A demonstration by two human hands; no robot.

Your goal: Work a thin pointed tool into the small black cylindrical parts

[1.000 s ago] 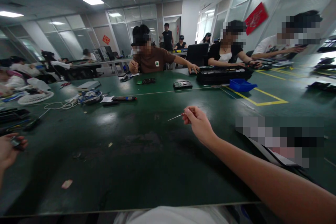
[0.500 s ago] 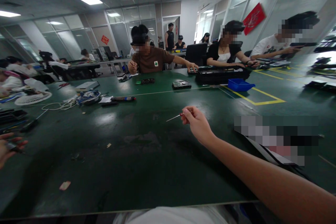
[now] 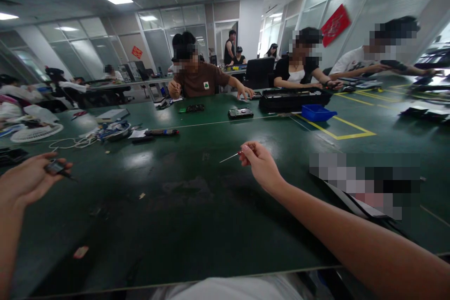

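My right hand is closed around the handle of a small screwdriver, whose thin metal shaft points left above the table's middle. At the left, my left hand holds a small dark grey part with a thin dark end pointing right; what it is, I cannot make out. Both hands are raised over the green table. Beyond them lie a hard drive and a dark circuit board.
A blue bin sits beside a long black housing at the back right. Cables, a white round grille and a black-and-red tool lie at the back left. A person's hand reaches near the hard drive.
My left hand has come further into view, moving right and up with the grey part. My right hand keeps hold of the screwdriver. The person opposite has drawn a hand slightly left.
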